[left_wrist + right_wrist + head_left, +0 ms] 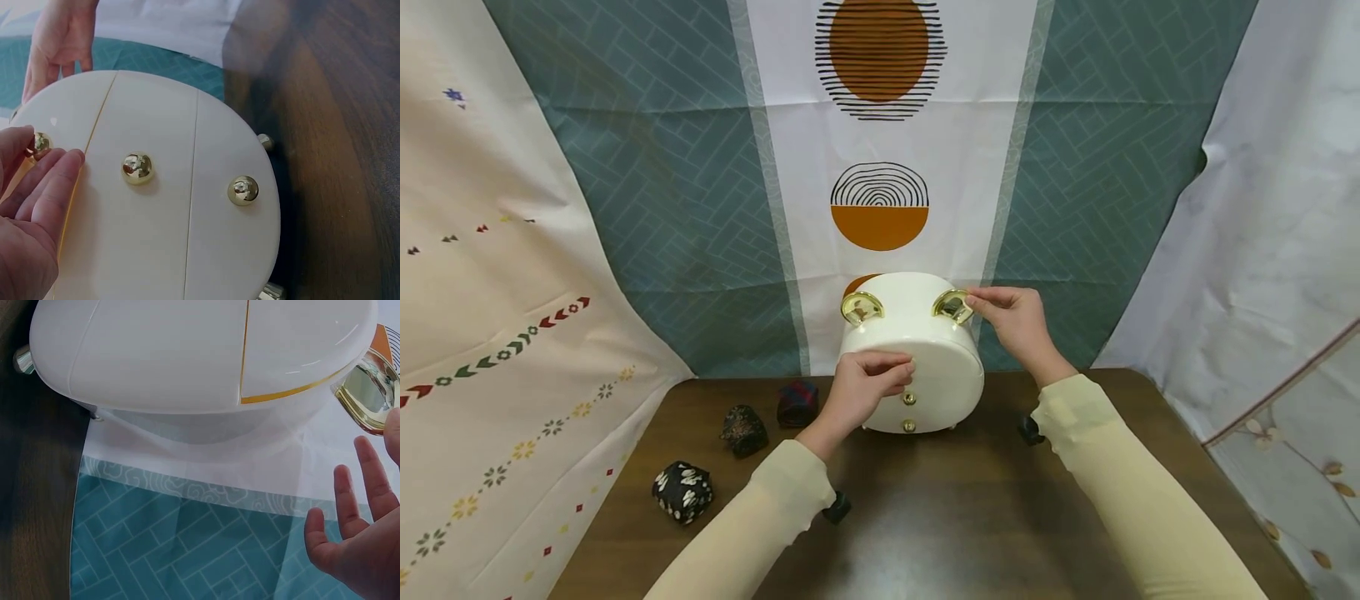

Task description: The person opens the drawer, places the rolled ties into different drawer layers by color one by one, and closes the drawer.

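A glossy white rounded box (951, 387) with gold knobs down its front and two gold loop handles at its top stands at the back of the table. My left hand (867, 387) is at its upper front, with thumb and forefinger pinching the top gold knob (42, 145). Two lower knobs, the middle knob (136, 167) and the bottom knob (243, 190), are untouched. My right hand (1018, 321) pinches the outer edge of the right gold handle (361, 419), its other fingers spread. The left gold handle (847, 310) stands free.
Left of the box on the dark wooden table (940, 517) lie a plaid cloth roll (797, 404), a dark floral roll (744, 431) and a black-and-white roll (682, 492). A patterned curtain (685, 208) hangs close behind the box, with pale cloths at both sides.
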Available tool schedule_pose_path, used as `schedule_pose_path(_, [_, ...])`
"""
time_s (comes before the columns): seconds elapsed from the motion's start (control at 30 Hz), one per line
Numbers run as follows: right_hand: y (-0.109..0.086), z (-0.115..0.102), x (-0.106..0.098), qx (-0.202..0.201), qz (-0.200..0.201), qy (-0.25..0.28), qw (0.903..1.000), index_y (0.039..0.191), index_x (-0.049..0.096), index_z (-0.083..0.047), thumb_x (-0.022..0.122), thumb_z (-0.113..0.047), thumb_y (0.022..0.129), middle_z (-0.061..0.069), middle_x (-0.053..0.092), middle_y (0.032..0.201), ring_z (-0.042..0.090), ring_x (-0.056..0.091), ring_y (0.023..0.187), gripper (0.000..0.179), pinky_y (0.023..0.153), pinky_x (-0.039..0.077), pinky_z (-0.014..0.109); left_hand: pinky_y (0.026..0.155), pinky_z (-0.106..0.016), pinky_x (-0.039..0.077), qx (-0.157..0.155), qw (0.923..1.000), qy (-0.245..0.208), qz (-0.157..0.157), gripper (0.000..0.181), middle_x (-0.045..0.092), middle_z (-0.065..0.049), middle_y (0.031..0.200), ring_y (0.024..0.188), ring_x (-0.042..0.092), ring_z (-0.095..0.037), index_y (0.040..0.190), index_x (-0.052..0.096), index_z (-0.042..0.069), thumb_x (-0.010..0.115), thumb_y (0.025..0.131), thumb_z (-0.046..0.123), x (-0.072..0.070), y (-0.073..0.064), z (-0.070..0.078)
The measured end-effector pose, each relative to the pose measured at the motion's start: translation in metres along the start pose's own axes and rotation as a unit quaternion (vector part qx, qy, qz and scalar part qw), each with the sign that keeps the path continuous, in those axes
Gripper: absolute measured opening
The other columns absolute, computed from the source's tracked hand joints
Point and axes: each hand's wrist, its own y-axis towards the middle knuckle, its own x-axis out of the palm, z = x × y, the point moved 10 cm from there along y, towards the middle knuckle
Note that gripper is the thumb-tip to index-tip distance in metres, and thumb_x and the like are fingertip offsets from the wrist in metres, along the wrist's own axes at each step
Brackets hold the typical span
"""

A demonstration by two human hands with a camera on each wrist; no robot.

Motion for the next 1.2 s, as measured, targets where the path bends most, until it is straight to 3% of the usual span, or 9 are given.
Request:
schedule_pose_path(0.43, [-0.001,0.0,0.004,0.007,-0.012,-0.004,0.9999,0.105,0.073,-0.014,0.071,-0.04,0.081,0.005,0.071,0.107,0.013,0.061,0.107,0.035,0.087,0.053,0.035,0.075,-0.041,0.057,-0.005,0.9997,0.018,-0.016,0.025,0.07,-0.018,0.101,0.091,0.068,-0.036,0.107,0.07,0.001,0.068,0.086,0.015,0.0,-0.005,-0.001])
schedule_pose_path(0.7, [-0.002,0.001,0.005,0.008,-0.016,-0.007,0.9998,0.105,0.073,-0.015,0.07,-0.039,0.081,0.004,0.071,0.108,0.013,0.061,0.108,0.034,0.088,0.052,0.037,0.076,-0.041,0.057,-0.006,0.9988,0.046,-0.014,0.024,0.072,-0.016,0.097,0.086,0.07,-0.027,0.105,0.072,0.004,0.07,0.085,0.017,-0.003,-0.009,0.0])
schedule_pose_path(1.2, [0.002,-0.002,0.0,0.004,-0.005,-0.018,0.9998,0.103,0.074,-0.016,0.071,-0.04,0.081,0.002,0.071,0.106,0.012,0.062,0.105,0.033,0.082,0.054,0.029,0.072,-0.032,0.058,0.016,0.9979,0.06,-0.018,0.023,0.072,-0.013,0.101,0.087,0.069,-0.033,0.105,0.071,0.003,0.069,0.085,0.015,0.0,-0.013,0.01])
